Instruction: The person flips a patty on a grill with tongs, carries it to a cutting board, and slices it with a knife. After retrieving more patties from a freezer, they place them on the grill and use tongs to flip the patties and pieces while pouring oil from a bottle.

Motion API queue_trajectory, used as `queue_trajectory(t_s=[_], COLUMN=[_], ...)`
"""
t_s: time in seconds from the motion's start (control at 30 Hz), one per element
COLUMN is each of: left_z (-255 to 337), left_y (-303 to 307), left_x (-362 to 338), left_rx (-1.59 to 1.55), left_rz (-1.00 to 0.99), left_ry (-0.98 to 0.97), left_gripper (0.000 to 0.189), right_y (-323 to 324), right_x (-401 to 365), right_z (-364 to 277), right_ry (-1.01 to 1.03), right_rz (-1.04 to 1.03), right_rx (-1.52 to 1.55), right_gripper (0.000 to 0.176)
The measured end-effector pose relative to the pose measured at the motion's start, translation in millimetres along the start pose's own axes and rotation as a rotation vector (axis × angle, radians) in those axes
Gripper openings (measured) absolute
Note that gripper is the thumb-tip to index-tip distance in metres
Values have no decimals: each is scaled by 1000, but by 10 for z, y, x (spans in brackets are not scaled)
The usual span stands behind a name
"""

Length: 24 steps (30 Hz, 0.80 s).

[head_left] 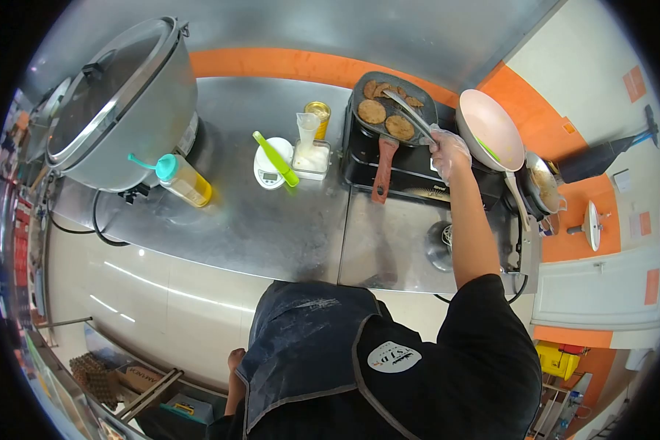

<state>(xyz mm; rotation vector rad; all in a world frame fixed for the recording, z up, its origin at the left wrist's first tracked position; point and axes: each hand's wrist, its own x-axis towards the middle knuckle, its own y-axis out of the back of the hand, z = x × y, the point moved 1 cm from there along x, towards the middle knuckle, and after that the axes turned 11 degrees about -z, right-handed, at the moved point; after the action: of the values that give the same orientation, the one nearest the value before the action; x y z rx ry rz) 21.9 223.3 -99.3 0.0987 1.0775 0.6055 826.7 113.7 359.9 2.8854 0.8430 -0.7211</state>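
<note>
In a clear plastic glove, my right hand [451, 152] is closed around a pair of metal tongs [412, 110]. The tongs reach over a dark square grill pan [427, 104] on a black portable gas stove [363, 163]. Two round browned patties, one nearer the left wall [372, 111] and one below the tongs [400, 127], lie in the pan. Several smaller browned pieces [380, 89] sit along its far side. The pan's reddish-brown handle [385, 172] points toward me. My left hand [236, 358] hangs low beside my apron, its fingers hidden.
A pale frying pan [491, 121] stands right of the grill pan. Left on the steel counter [271, 227] are a large pot [143, 125], an oil bottle [183, 180], a white scale [271, 165] with a green utensil [276, 159], a clear container [312, 161] and a gold can [320, 117].
</note>
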Motion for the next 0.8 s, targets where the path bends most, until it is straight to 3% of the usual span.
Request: queue_trajectory(t_s=[0.07, 0.13, 0.17, 0.2, 0.23, 0.27, 0.3, 0.33, 0.37, 0.43, 0.47, 0.53, 0.73, 0.8], left_z=[3, -11, -20, -30, -45, 0, 2, -2, 20, 78, 78, 69, 47, 35], left_y=[-27, -73, -31, 2, 14, 27, 22, 11, 21, 29, 10, -15, -19, -48], left_x=[-17, -10, 19, 54, 76, 50, 53, 50, 33, 14, 34, 65, 189, 172], left_rx=[79, -6, -7, 57, 122, 121, 391, 661, 662, 335, 337, 237, 672, 665], left_rz=[41, 322, 325, 171, 17, 16, 34, 49, 44, -40, -44, 8, 38, 47], left_ry=[-10, -72, -74, -60, -45, -45, -148, -253, -256, -66, -69, -62, -310, -298], left_gripper=[23, 23, 23, 24, 26, 26, 26, 27, 27, 23, 23, 22, 20, 19], right_y=[24, 56, 82, 95, 117, 93, 67, 91, 45, -160, -244, -198, -216, -167], right_x=[74, 88, 52, 20, -21, -150, -257, -310, -410, -666, -766, -724, -891, -917], right_z=[84, 94, 72, 62, 67, -1, -57, -83, -110, -195, -258, -241, -365, -353], right_ry=[12, 26, 57, 87, 89, 258, 429, 434, 430, 309, 230, 174, 145, 326], right_rz=[11, 23, 101, 180, 180, 245, 306, 284, 288, 410, 331, 306, 360, 492], right_rx=[3, 7, -253, -514, -515, -929, -1344, -1462, -1465, -1512, -1714, -1779, -1773, -1609], right_gripper=[18, 17, 21, 25, 25, 35, 46, 49, 49, 48, 53, 54, 57, 50])
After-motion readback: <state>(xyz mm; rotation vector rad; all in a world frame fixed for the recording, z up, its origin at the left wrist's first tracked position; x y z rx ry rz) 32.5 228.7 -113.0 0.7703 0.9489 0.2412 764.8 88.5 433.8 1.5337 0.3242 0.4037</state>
